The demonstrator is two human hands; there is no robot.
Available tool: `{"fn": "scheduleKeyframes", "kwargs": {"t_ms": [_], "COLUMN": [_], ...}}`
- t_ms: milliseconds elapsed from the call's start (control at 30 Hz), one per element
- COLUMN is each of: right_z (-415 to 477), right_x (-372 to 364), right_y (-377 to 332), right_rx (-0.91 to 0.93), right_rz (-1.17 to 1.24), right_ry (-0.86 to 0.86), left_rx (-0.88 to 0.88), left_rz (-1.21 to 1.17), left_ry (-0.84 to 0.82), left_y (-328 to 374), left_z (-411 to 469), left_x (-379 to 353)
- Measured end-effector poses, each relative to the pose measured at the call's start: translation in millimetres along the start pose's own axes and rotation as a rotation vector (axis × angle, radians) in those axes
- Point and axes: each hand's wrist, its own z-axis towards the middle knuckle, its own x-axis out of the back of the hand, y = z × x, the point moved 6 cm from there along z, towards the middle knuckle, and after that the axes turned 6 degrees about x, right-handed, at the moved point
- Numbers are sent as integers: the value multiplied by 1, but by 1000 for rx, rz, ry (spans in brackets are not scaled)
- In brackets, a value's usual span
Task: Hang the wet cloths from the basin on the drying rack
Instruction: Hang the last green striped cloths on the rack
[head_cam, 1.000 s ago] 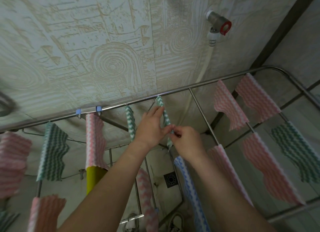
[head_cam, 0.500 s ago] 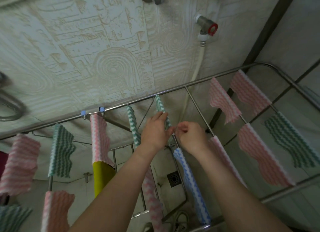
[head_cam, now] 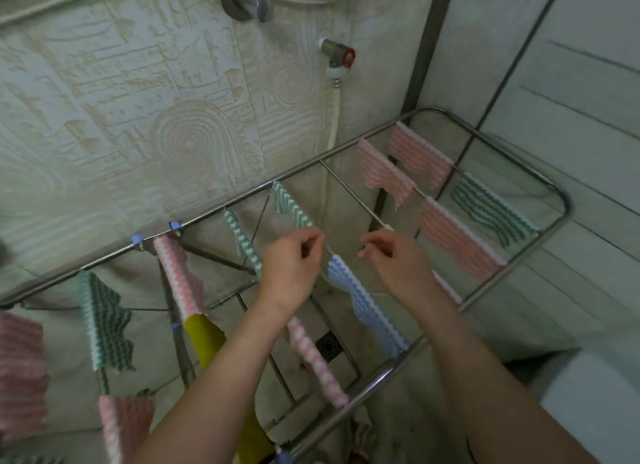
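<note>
A green-and-white zigzag cloth point(head_cam: 292, 207) hangs over a thin rail of the steel drying rack point(head_cam: 367, 385). My left hand point(head_cam: 294, 266) is curled at that cloth's near end, fingertips pinched at its edge on the rail. Just to the right, my right hand point(head_cam: 394, 259) hovers with its fingers curled and nothing in them. A blue-and-white cloth point(head_cam: 367, 311) hangs on the same rail below and between my hands. No basin can be made out.
Several more cloths hang on the rack: pink ones point(head_cam: 457, 242) and a dark green one point(head_cam: 491, 207) to the right, green point(head_cam: 104, 318), pink point(head_cam: 180, 276) and yellow point(head_cam: 204, 339) to the left. A tap point(head_cam: 337, 55) juts from the wall. A white object point(head_cam: 588, 394) sits lower right.
My hands, pinched together on the green cloth before, have drawn apart. The right hand has let go and moved right. The view has tipped down, showing more of the rack.
</note>
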Motion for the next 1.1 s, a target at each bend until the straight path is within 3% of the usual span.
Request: {"fn": "scheduleKeyframes", "kwargs": {"t_ms": [233,433,733,800,1100], "right_z": [-105,-210,-402,-415,-630], "right_x": [55,110,182,180,188], "right_y": [-16,12,86,101,224], "right_rx": [71,-94,-547,-607,-1010], "right_rz": [-42,-164,-222,-211,-14], "right_ry": [335,480,583,577,764], "left_rx": [-115,-241,-538,-578,-917], "left_rz": [-109,-90,75,124,407], "left_ry": [-245,-540,-1032,-1067,-1403], "left_y": [46,88,143,141,124], "left_z": [-64,-143,-318,-329,-544], "left_x": [-25,-81,-193,-198,-296]}}
